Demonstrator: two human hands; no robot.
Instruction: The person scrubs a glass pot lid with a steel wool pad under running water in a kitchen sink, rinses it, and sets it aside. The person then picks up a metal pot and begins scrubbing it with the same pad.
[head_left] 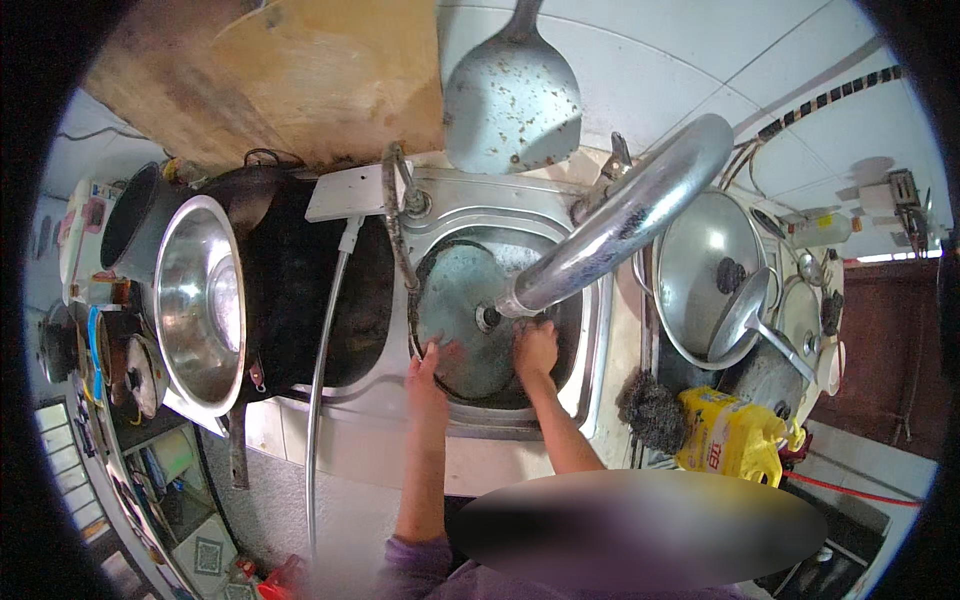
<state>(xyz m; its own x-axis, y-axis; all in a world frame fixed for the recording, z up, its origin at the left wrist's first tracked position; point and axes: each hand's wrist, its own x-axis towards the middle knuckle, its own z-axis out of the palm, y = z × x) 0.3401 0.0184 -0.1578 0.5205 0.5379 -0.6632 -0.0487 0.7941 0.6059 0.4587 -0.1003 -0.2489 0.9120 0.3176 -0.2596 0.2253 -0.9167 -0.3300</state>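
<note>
In the metal sink a round glass pot lid with a dark rim and a centre knob sits under the curved chrome faucet. My left hand grips the lid's left rim. Part of its fingers looks blurred against the glass. My right hand is bent at the lid's right side, close below the faucet's mouth. Its fingers are curled in, and whatever they hold is hidden.
Left of the sink stand a steel basin and a large black wok. A wide spatula hangs behind. To the right are a lidded steel pot, a ladle, a dark scouring pad and a yellow bag.
</note>
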